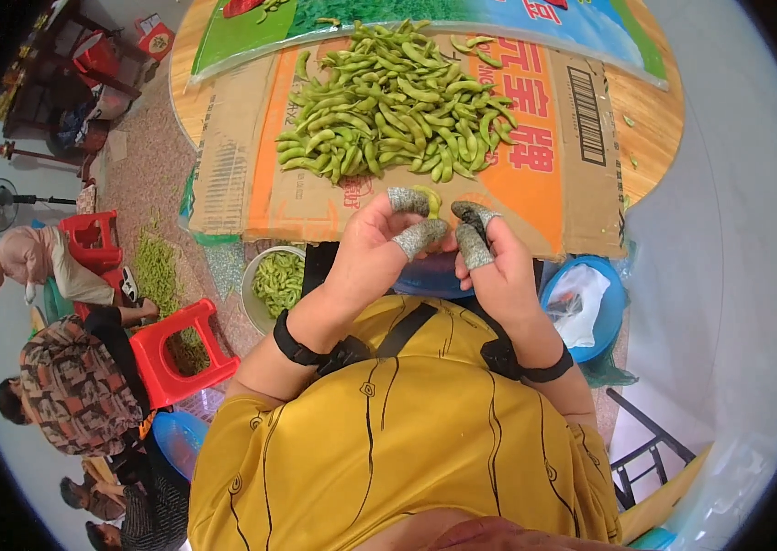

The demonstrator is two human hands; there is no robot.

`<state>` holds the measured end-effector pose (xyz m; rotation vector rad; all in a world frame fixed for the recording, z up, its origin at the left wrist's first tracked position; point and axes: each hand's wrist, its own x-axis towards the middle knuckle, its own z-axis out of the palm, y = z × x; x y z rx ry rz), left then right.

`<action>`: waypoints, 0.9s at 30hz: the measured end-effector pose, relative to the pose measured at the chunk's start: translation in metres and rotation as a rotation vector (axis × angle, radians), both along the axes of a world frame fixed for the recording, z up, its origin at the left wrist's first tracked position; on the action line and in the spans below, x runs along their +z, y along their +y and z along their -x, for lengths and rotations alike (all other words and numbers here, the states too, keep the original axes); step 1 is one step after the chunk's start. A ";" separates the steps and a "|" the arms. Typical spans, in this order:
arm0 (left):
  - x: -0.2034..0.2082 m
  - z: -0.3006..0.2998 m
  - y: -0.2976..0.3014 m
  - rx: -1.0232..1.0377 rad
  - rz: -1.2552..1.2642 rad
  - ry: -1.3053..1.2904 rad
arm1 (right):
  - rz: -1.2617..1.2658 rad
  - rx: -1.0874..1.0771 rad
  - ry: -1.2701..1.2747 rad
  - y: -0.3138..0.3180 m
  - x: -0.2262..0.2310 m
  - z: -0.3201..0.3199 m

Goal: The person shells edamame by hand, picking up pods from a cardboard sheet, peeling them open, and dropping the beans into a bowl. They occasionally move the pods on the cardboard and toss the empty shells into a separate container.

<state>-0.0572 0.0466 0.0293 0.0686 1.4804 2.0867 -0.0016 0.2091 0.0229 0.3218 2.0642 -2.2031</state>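
A heap of green soybean pods (388,110) lies on a flattened cardboard box (232,138) on the table in front of me. Just short of the heap, my left hand (377,243) is closed, with a green soybean pod (429,198) between thumb and forefinger. Close beside it, my right hand (498,257) has its thumb and forefinger pressed together; whatever they hold is hidden. Grey wrappings cover the thumb and forefinger of both hands. Below the hands, a blue basin (434,278) shows in part under the cardboard's near edge.
A white bucket (250,296) with green pods stands at my left, a blue basin (618,312) with a white plastic bag at my right. A printed plastic sheet (352,23) covers the table's far side. Several people sit at left near a red stool (154,363) and pods on the floor.
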 end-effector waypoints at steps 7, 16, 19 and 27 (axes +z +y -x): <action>-0.003 -0.011 -0.003 -0.040 0.148 0.173 | -0.130 0.198 0.041 0.004 0.012 -0.007; 0.005 -0.018 -0.002 -0.102 0.743 0.779 | -0.058 0.250 -0.134 0.008 0.006 -0.007; 0.003 -0.019 -0.003 -0.115 0.877 1.045 | 0.024 0.223 -0.100 0.008 0.002 -0.007; -0.009 0.001 -0.024 -0.314 -0.033 -0.147 | 0.695 0.390 -0.358 0.023 0.012 -0.012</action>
